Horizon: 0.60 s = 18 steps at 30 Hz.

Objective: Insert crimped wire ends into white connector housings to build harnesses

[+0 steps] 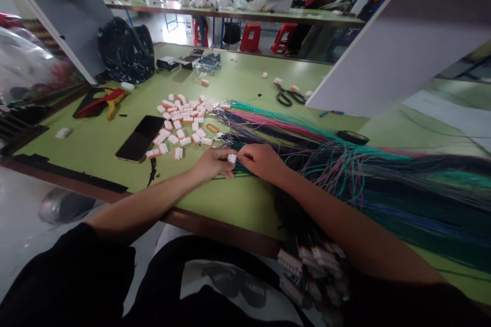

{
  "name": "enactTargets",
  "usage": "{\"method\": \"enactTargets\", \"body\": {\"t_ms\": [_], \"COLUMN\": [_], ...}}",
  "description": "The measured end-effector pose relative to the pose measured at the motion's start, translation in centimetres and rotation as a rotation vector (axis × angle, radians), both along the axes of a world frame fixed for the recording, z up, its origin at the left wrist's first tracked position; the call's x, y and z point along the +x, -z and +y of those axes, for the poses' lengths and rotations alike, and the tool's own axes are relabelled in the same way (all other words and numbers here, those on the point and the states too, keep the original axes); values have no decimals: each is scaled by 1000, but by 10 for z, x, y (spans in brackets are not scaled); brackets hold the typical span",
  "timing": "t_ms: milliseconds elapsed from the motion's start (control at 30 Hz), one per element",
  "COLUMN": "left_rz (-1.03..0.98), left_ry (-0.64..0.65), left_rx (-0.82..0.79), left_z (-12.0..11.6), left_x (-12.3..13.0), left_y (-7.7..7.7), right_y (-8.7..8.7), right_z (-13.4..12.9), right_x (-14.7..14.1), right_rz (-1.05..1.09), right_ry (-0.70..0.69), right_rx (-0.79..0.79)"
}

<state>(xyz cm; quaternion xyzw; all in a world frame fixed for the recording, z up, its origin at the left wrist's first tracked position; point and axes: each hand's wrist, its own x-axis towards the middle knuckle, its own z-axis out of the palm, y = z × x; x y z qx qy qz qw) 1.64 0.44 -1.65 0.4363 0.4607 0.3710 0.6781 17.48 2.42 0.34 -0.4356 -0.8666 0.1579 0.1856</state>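
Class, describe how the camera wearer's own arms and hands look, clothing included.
The left hand and right hand are ungloved, and no watch shows on either wrist. Loose, plain black fabric sleeves leave both forearms bare. They match a black top with a pale, dark-figured front print.

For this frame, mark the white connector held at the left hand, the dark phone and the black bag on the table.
White connector (pixel 232 158): head view, its white face.
Dark phone (pixel 140 138): head view, middle of its screen.
Black bag (pixel 126 53): head view, its speckled side.
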Motion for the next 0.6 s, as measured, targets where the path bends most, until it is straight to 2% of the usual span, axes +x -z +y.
{"method": "enactTargets", "body": {"t_ms": [100, 167, 200, 267, 300, 367, 467, 600], "left_rz": [-16, -39, -53, -81, -97, -137, -216, -297], "left_ry": [25, 22, 11, -9, -10, -2, -9, -26], "left_rx": [23, 52, 73, 111, 123, 124, 100, 46], "left_z": [3, 5, 6, 7, 8, 8, 8, 7], "left_x": [-1, -1, -1, -1, -1, -1, 0, 0], "left_y": [5, 8, 9, 10, 11, 12, 13, 12], "right_y": [-10, -21, -26, -31, -31, -25, -11, -5], "right_z": [17, 42, 57, 87, 99, 114, 119, 117], "right_x": [13, 38, 55, 92, 108, 133, 145, 149], "right_rz": [-23, -52, -76, -190, -302, -496, -630, -600], "right_ry": [-66, -13, 120, 484, 609, 727, 794, 792], "right_rx": [-98, -126, -69, 90, 95, 30, -87, -64]}}
